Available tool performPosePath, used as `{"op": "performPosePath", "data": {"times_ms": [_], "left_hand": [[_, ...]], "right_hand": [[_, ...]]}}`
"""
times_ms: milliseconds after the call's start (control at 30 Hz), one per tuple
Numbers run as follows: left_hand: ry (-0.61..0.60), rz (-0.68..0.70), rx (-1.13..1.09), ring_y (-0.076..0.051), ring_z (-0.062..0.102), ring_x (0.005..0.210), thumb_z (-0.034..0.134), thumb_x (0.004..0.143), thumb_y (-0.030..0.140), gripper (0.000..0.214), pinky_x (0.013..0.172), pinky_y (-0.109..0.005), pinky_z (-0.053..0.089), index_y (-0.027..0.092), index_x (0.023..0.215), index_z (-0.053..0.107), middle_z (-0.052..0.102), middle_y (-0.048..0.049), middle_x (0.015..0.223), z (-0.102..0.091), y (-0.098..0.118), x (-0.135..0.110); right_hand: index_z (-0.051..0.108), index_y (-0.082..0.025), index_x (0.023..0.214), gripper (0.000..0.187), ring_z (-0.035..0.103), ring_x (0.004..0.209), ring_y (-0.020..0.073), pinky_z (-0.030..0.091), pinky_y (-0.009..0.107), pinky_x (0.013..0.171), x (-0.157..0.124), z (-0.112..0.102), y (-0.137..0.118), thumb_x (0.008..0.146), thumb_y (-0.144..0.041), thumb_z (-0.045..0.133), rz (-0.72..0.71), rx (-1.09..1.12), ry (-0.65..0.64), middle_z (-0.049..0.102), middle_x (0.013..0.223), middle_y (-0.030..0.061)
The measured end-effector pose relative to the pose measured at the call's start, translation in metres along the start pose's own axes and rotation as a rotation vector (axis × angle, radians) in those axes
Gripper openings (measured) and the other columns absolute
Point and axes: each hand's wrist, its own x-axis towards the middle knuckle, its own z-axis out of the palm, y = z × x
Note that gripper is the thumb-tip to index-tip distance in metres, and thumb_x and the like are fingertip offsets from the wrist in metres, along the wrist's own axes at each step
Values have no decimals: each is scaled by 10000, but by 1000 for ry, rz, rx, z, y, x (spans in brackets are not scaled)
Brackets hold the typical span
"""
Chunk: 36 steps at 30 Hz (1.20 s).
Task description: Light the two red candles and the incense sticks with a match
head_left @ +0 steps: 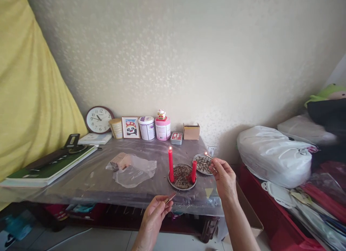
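Near the table's front edge, my left hand [155, 216] is closed around a small flat matchbox [170, 197], its end sticking out past the fingers. My right hand [224, 177] pinches a burning match [205, 154] over the rear metal plate [195, 159]. A tall red candle [171, 166] with a lit wick stands upright on the front metal plate [185, 189], which is covered in dark bits. On the same plate's right side is a shorter red candle [194, 171] with no flame visible. The match flame is apart from both candles.
Plastic film covers the table [89, 171]. A cardboard piece [120, 160] lies on a clear plastic bag [135, 171]. Along the wall stand a clock [99, 119], a panda picture [131, 128], tins [147, 128] and an open carton [191, 132]. White bags [275, 153] sit right.
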Motion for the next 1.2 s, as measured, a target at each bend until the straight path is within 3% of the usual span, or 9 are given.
{"op": "performPosePath", "data": {"times_ms": [367, 667, 933, 1200], "left_hand": [[-5, 5, -2, -208, 590, 951, 709, 724, 377, 263, 913, -351, 401, 171, 887, 688, 690, -98, 1008, 0, 0, 0], [2, -5, 4, -215, 584, 962, 713, 716, 388, 278, 923, -359, 392, 175, 893, 686, 687, -102, 1026, 1, 2, -2], [6, -2, 14, -223, 578, 967, 713, 717, 385, 282, 930, -371, 383, 170, 897, 688, 679, -109, 1031, 2, 4, -2], [21, -3, 12, -228, 584, 954, 731, 693, 389, 291, 917, -372, 390, 165, 876, 695, 687, -113, 1008, 3, 5, -3]], "right_hand": [[725, -173, 652, 260, 624, 571, 67, 564, 135, 595, 4, -5, 1, 461, -250, 884, 66, 37, -9, 695, 666, -35], [720, -181, 664, 227, 625, 596, 86, 558, 184, 625, 3, -5, 2, 513, -272, 862, 57, -28, -42, 690, 677, -33], [689, -186, 684, 194, 562, 583, 70, 490, 184, 619, 1, -7, 3, 621, -330, 803, -40, -188, -16, 646, 643, -53], [670, -182, 703, 222, 521, 571, 105, 417, 211, 537, -2, -8, 1, 661, -379, 765, -91, -336, 0, 617, 604, -38]]}}
